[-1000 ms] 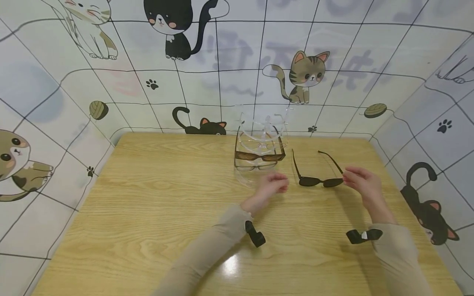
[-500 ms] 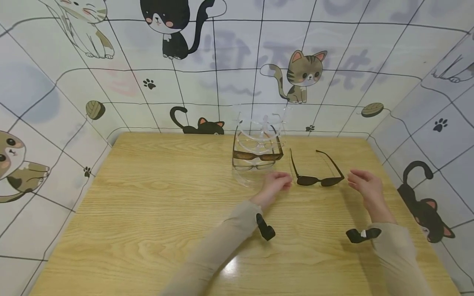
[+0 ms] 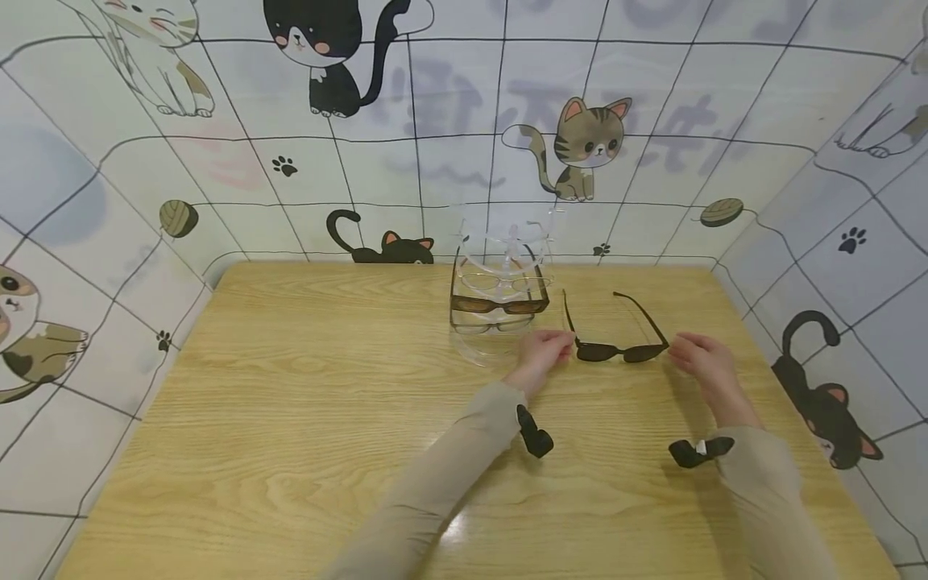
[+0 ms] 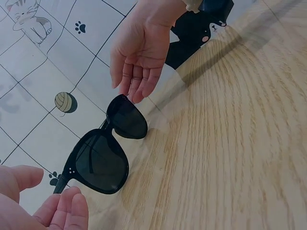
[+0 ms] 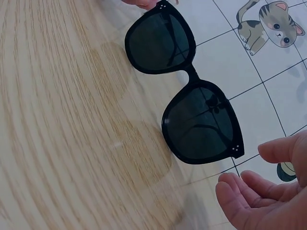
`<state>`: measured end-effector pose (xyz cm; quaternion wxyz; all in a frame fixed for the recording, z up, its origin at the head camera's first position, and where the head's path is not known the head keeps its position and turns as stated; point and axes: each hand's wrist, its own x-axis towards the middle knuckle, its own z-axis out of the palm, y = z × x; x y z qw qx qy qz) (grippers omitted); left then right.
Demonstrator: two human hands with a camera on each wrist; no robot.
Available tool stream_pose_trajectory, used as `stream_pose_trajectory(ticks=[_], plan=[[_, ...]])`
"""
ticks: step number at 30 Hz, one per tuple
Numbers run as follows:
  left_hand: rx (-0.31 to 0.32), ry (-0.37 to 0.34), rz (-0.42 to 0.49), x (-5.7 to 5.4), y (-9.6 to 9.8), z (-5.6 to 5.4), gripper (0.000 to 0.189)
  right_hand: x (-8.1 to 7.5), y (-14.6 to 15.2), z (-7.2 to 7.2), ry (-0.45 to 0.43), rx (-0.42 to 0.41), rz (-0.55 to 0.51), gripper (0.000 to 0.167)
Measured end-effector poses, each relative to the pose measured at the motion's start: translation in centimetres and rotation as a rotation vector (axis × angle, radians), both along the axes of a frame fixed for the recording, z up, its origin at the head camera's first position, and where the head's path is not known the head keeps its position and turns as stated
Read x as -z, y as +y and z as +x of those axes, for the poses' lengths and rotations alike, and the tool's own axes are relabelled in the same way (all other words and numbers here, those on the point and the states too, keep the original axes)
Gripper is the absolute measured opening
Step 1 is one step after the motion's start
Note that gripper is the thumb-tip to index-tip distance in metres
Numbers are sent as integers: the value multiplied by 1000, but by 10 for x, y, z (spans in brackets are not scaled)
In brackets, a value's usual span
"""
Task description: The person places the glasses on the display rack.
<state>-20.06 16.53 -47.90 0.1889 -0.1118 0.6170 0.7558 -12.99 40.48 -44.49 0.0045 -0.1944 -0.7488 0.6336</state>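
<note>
Black sunglasses (image 3: 619, 352) stand on the wooden table with their dark lenses toward me and both arms unfolded, pointing back. At their left hinge is my left hand (image 3: 545, 353); the left wrist view has its fingertips (image 4: 72, 203) right by the frame corner, thumb held apart. Whether they touch cannot be told. My right hand (image 3: 705, 362) hovers beside the right corner. A gap parts its thumb from its fingers (image 5: 232, 189) in the right wrist view, and the sunglasses (image 5: 201, 124) lie just beyond them.
Left of the sunglasses a clear eyewear stand (image 3: 474, 354) holds several glasses, among them a brown pair (image 3: 500, 306) and a thin-rimmed pair (image 3: 493, 327). Behind the wooden table (image 3: 304, 387) rises a white wall sheet (image 3: 464, 169) with printed cats.
My left hand has moved right, up to the left hinge of the sunglasses. The right hand drew slightly away from the right corner, then came back close to it.
</note>
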Motion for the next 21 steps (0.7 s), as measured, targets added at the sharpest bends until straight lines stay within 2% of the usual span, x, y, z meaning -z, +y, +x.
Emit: stream_pose_trajectory(ticks=[3, 10, 17, 21], plan=[[-7, -13, 1, 0, 3, -1, 13, 1, -2, -2, -20, -23, 19, 65], [-13, -26, -5, -2, 7, -3, 10, 6, -3, -5, -57, -26, -2, 65], [-32, -44, -3, -2, 10, -2, 7, 8, -4, -6, -59, -21, -14, 62], [-36, -51, -3, -1, 11, -1, 6, 7, -5, -6, -43, 11, -62, 43]])
